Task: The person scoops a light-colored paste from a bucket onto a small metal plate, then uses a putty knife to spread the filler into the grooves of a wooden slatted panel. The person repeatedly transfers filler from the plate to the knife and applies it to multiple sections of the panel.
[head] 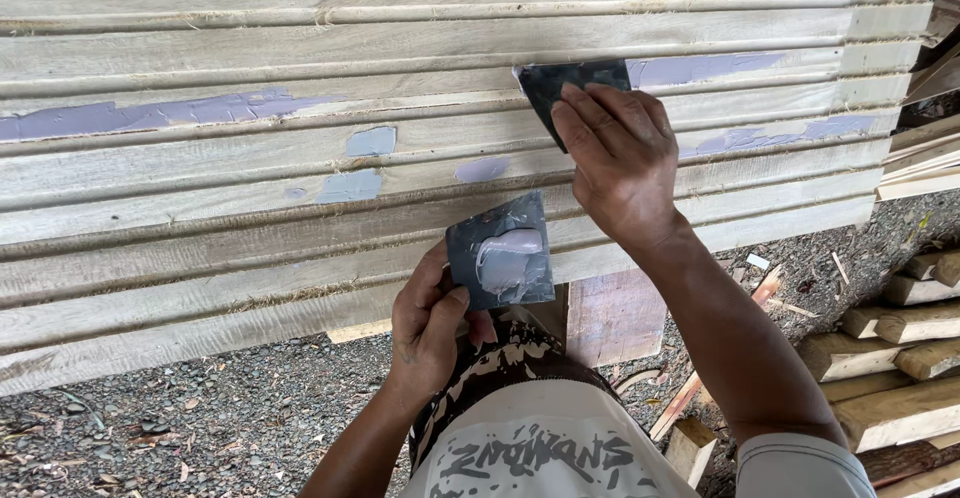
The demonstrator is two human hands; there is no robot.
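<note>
- Scraper point(560, 86) in the head view is a dark flat blade lying flat against the stacked planks point(250, 38), its long edge running left to right along the boards, its lower corner pointing down and right under the fingers.
- Right hand point(620, 158) presses on the scraper from below, fingers spread flat over the blade and pinning it to the wood; the forearm comes in from lower right.
- Left hand point(428, 323) grips a second dark blade, the palette point(500, 250), by its lower left corner, thumb on its face and fingers curled behind.
- Palette stands tilted, its top edge leaning right, just in front of the lower planks.
- Putty point(508, 256), a pale lilac blob, sits on the middle of the palette.
- Planks run horizontally, and lilac patches point(150, 113) mark several of them, one streak just right of the scraper.
- Gravel point(200, 408) lies below; loose timber point(900, 358) is piled at right.
</note>
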